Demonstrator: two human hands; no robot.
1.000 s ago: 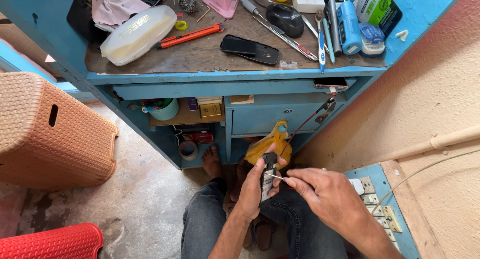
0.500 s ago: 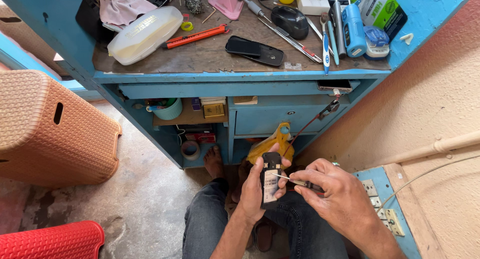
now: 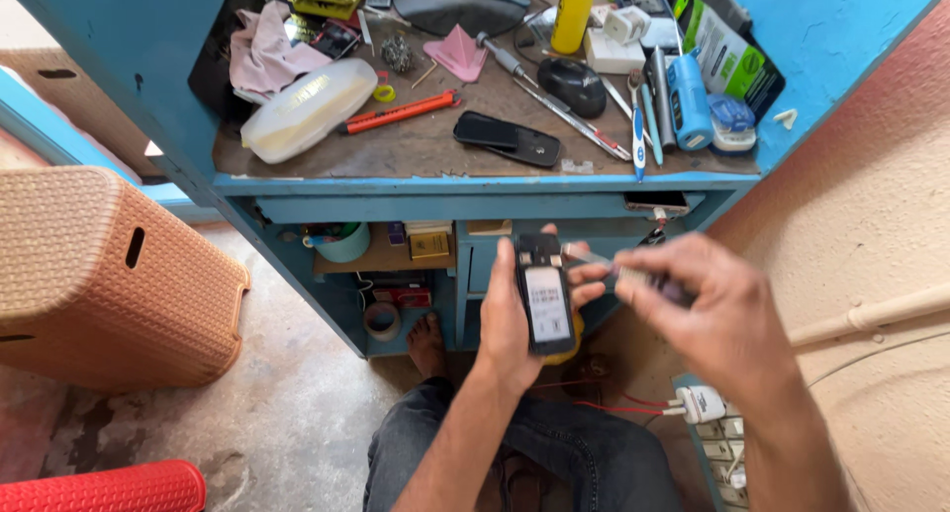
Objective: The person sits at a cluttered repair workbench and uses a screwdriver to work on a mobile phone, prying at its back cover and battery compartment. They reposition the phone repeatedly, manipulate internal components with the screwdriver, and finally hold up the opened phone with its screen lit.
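My left hand (image 3: pixel 510 319) grips a small black phone (image 3: pixel 544 296) with its back cover off, held upright below the blue workbench edge (image 3: pixel 475 184). A white label shows on its battery. My right hand (image 3: pixel 708 319) holds a thin metal tool (image 3: pixel 618 272) by its dark handle. The tool's tip points left at the top of the phone. Both hands are over my lap, in front of the bench's lower shelves.
On the bench top lie a black phone (image 3: pixel 507 139), an orange cutter (image 3: pixel 399 111), a clear plastic box (image 3: pixel 309 108), a yellow bottle (image 3: pixel 572 14), a black mouse (image 3: pixel 572 83) and several tools. An orange woven stool (image 3: pixel 104 279) stands left. A power strip (image 3: pixel 717 443) lies lower right.
Both hands have risen with the phone toward the bench edge and appear larger in view. The phone now faces me with its open back, and the tool tip has come to its top.
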